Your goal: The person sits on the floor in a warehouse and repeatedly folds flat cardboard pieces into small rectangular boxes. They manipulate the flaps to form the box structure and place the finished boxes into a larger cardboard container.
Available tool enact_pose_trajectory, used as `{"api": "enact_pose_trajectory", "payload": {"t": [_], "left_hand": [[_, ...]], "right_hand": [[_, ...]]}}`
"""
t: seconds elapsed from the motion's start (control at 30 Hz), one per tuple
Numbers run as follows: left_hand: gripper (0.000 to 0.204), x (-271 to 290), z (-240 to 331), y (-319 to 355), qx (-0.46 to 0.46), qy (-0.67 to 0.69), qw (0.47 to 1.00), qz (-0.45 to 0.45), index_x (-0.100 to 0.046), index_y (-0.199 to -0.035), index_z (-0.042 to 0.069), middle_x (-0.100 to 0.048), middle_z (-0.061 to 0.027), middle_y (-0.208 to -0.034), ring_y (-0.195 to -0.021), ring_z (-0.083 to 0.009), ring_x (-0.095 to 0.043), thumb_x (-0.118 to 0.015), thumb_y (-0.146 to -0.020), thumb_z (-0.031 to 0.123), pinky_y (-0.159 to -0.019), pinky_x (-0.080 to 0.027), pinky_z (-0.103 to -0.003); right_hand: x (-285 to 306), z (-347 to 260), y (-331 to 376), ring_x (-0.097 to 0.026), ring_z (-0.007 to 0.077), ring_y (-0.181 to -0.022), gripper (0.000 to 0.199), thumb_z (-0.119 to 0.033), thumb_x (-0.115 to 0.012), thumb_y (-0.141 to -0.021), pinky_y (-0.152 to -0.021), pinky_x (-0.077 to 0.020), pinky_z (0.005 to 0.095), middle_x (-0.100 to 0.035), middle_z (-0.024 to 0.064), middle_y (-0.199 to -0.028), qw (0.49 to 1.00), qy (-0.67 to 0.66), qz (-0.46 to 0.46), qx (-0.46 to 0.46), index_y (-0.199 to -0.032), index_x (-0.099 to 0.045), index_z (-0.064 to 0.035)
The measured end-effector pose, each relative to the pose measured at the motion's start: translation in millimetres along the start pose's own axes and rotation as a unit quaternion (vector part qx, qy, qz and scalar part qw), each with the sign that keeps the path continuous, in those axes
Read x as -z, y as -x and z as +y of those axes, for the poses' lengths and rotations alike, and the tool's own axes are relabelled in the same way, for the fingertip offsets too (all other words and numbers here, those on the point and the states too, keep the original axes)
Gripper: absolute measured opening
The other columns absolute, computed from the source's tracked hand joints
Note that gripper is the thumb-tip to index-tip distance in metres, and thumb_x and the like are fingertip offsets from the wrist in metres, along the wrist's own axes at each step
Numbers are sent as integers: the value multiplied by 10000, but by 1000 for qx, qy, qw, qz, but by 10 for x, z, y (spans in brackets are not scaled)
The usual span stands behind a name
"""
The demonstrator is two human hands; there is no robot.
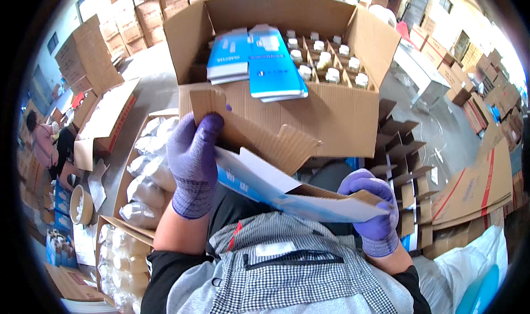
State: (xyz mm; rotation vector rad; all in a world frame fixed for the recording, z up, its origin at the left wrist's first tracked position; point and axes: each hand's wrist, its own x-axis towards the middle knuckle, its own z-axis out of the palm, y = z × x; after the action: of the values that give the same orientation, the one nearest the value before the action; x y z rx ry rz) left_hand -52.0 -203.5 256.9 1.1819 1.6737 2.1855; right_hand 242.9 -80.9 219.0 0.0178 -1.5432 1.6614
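Both my hands wear purple gloves. Between them, above my lap, is a partly folded blue and white cardboard box [259, 176] with a plain brown inner side. My left hand [193, 162] pinches it at the upper left, beside a raised brown flap. At the other end my right hand [374, 206] grips the edge, fingers wrapped over it. Just beyond stands a large open brown carton [276, 118]. White-capped bottles [318, 60] stand in its divider cells, and a stack of blue and white printed cards or flat packs [256, 62] lies across its left part.
Left of me are cartons of plastic-wrapped pale bottles [146, 187] and a beige bucket [81, 204]. Brown cardboard dividers [400, 148] stand at right, near flattened cartons [475, 184] and a white plastic sack [475, 259]. Another person [47, 143] sits far left.
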Motion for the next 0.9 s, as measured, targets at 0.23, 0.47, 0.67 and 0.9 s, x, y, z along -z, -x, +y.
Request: {"api": "enact_pose_trajectory", "payload": {"t": [0.23,0.47,0.67,0.9], "left_hand": [[725,-452,147,333,-266,-19,924,-272,-607,-1267,4,-596,-171,-1308,-1245,-356,-507,-578,-911,636,-1119,-326,-517],[669,-201,194,45,-305,-76,818,-482,-730,-820,122,-684,-86,-966,-1105,-349,-561,-705,-682,776,-1044,-379,-526],[269,-370,446,104,-240,-256,804,-481,-698,-864,69,-646,-119,-1051,-1052,-343,-587,-801,-757,293,-921,-467,-457],[668,-369,54,233,-23,35,949,-311,-520,-1407,42,-513,-138,-1407,-1249,-267,-550,-760,-799,181,-1075,-453,-394]], "right_hand": [[0,-109,206,-561,240,-1223,432,-302,-397,-1084,-1058,-442,388,-562,158,-1330,918,283,270,-59,-1379,-506,-5],[-49,-133,412,-573,297,-1128,440,-293,-530,-1000,-1019,-441,391,-564,183,-1246,841,514,168,22,-1322,-519,7],[-231,-465,45,-590,322,-1047,491,-448,-741,-756,-990,-395,522,-636,134,-1184,862,417,-277,81,-1095,-702,-96],[-411,-324,29,-546,290,-1151,503,-291,-777,-809,-924,-477,436,-642,125,-1202,725,658,-77,189,-1252,-662,-83]]}}
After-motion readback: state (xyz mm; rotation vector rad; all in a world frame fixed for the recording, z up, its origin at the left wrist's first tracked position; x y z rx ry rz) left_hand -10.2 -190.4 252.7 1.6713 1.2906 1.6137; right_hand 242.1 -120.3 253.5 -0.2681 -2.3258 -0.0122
